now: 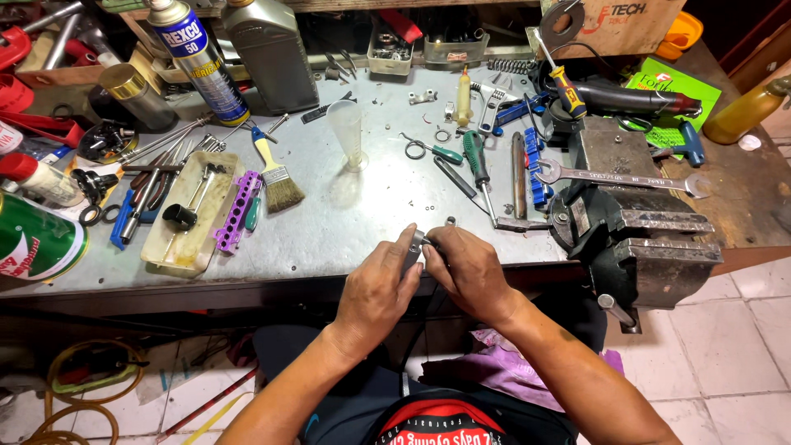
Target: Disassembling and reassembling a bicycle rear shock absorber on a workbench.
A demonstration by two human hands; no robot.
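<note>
My left hand and my right hand meet at the front edge of the grey metal workbench. Together they pinch a small metal part, mostly hidden by my fingers. Both hands hover just above the bench edge, over my lap.
A heavy bench vise with a spanner on it sits at the right. Screwdrivers, a paintbrush, a clear plastic cup, a tray of tools, a spray can and an oil jug crowd the bench.
</note>
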